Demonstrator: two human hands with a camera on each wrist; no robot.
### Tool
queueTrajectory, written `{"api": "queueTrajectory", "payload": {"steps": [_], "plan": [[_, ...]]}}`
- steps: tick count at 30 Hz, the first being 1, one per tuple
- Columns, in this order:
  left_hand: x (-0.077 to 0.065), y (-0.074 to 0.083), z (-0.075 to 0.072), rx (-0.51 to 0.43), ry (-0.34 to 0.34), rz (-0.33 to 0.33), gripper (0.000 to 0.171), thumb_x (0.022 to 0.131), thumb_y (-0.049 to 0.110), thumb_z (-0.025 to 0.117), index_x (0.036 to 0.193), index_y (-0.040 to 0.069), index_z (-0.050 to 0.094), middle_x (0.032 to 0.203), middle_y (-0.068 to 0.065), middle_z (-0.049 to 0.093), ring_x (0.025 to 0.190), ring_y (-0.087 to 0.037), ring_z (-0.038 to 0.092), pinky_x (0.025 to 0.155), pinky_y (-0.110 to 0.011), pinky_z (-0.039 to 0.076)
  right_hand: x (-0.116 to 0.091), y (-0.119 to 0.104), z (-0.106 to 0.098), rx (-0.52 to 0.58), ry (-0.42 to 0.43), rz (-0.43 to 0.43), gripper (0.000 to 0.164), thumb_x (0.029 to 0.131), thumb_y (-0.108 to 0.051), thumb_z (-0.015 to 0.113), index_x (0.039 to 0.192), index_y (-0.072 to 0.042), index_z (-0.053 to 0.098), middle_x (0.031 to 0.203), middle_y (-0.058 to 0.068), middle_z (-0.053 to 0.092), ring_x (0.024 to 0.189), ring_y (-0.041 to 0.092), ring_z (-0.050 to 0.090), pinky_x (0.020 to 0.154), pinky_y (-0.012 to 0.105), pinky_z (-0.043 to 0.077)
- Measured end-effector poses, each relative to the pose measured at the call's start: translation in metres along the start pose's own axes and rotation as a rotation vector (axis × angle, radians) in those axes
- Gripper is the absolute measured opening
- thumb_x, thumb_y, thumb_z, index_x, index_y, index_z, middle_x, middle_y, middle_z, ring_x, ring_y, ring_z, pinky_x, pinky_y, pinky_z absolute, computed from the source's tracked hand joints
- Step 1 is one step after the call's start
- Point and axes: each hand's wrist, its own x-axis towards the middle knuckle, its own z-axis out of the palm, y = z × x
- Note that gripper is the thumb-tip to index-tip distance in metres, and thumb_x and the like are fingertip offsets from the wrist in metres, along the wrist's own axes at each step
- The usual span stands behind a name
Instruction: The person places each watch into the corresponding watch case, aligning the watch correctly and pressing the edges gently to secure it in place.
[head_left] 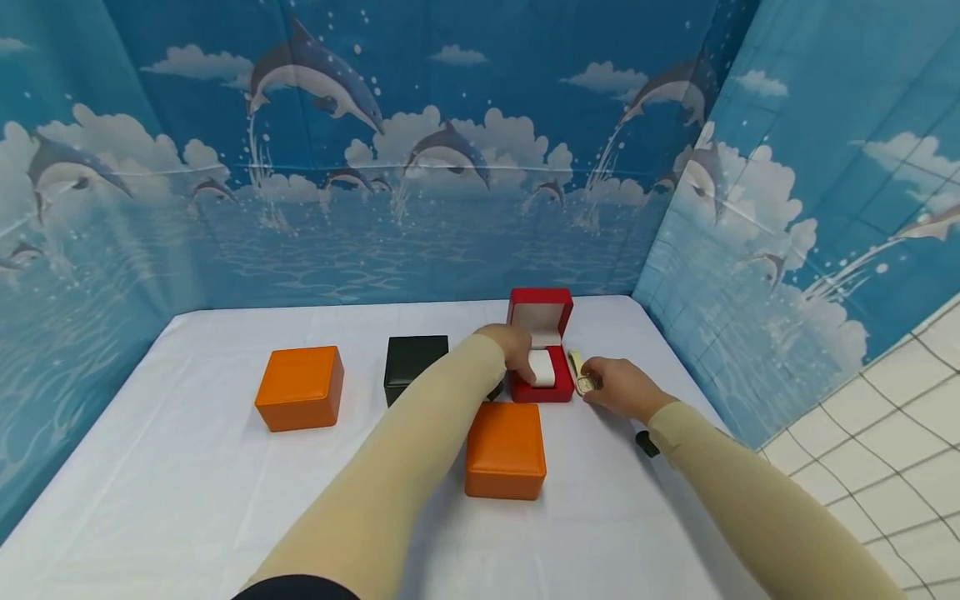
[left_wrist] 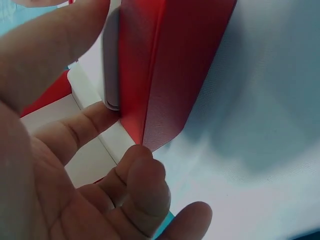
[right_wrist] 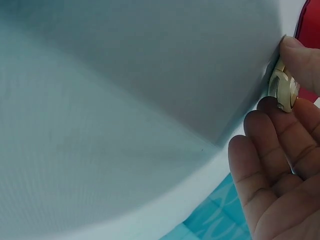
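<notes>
A red watch box (head_left: 566,388) stands with its lid raised at the back right of the table. My left hand (head_left: 512,343) reaches into it and pinches the white cushion (head_left: 543,368) seated inside. In the left wrist view, thumb and forefinger lie at the cushion's two ends, while the other fingers are bent beside the box wall. Right beside the box, my right hand (head_left: 618,387) pinches a gold wristwatch (head_left: 583,383) between thumb and fingers. The right wrist view shows the watch (right_wrist: 283,90) on edge close to the white cloth.
An orange box (head_left: 506,450) sits in front of the red one, under my left forearm. Left of it are a black box (head_left: 411,362), partly covered by my sleeve, and another orange box (head_left: 300,387). A dolphin-print curtain (head_left: 420,233) hangs behind the white-clothed table (head_left: 187,467).
</notes>
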Motion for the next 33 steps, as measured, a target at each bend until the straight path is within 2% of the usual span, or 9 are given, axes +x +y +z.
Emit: {"api": "queueTrajectory", "payload": {"steps": [8,13,17,22,33], "plan": [[-0.005,0.006,0.002,0.098,0.019,-0.007,0.054,0.089,0.048,0.081,0.126,0.012,0.066,0.102,0.0,0.067,0.096,-0.016,0.061,0.088,-0.031,0.057,0.0,-0.004,-0.001,0.025,0.005,-0.003,0.047,0.091,-0.02,0.083,0.13,-0.002,0.064,0.11,0.01,0.072,0.1,0.025,0.063,0.097,0.044,0.06],[-0.004,0.007,0.005,0.112,0.034,-0.014,0.054,0.087,0.05,0.083,0.125,0.014,0.066,0.1,0.001,0.067,0.095,-0.016,0.062,0.085,-0.031,0.058,0.001,-0.003,0.0,0.035,0.011,-0.006,0.044,0.091,-0.019,0.083,0.127,-0.002,0.064,0.109,0.009,0.072,0.099,0.025,0.063,0.096,0.044,0.06],[-0.001,0.007,0.008,0.116,0.046,-0.023,0.056,0.085,0.05,0.085,0.124,0.015,0.065,0.1,0.002,0.067,0.096,-0.015,0.062,0.083,-0.03,0.059,0.0,-0.003,0.0,0.035,0.015,-0.006,0.041,0.091,-0.019,0.083,0.124,-0.003,0.065,0.106,0.009,0.071,0.097,0.024,0.063,0.095,0.043,0.061],[0.001,0.006,0.012,0.116,0.073,-0.003,0.053,0.084,0.048,0.085,0.121,0.015,0.065,0.099,0.002,0.068,0.093,-0.015,0.062,0.08,-0.029,0.059,0.0,-0.003,0.0,0.036,0.011,-0.007,0.039,0.09,-0.019,0.084,0.121,-0.003,0.065,0.103,0.008,0.07,0.095,0.024,0.062,0.093,0.041,0.061],[0.007,0.003,0.019,0.051,0.099,0.019,0.047,0.085,0.046,0.085,0.114,0.015,0.065,0.094,0.003,0.068,0.089,-0.015,0.063,0.074,-0.029,0.056,0.0,-0.001,-0.002,0.043,0.005,-0.019,0.033,0.091,-0.017,0.081,0.116,-0.004,0.064,0.098,0.007,0.068,0.093,0.023,0.06,0.088,0.039,0.059]]}}
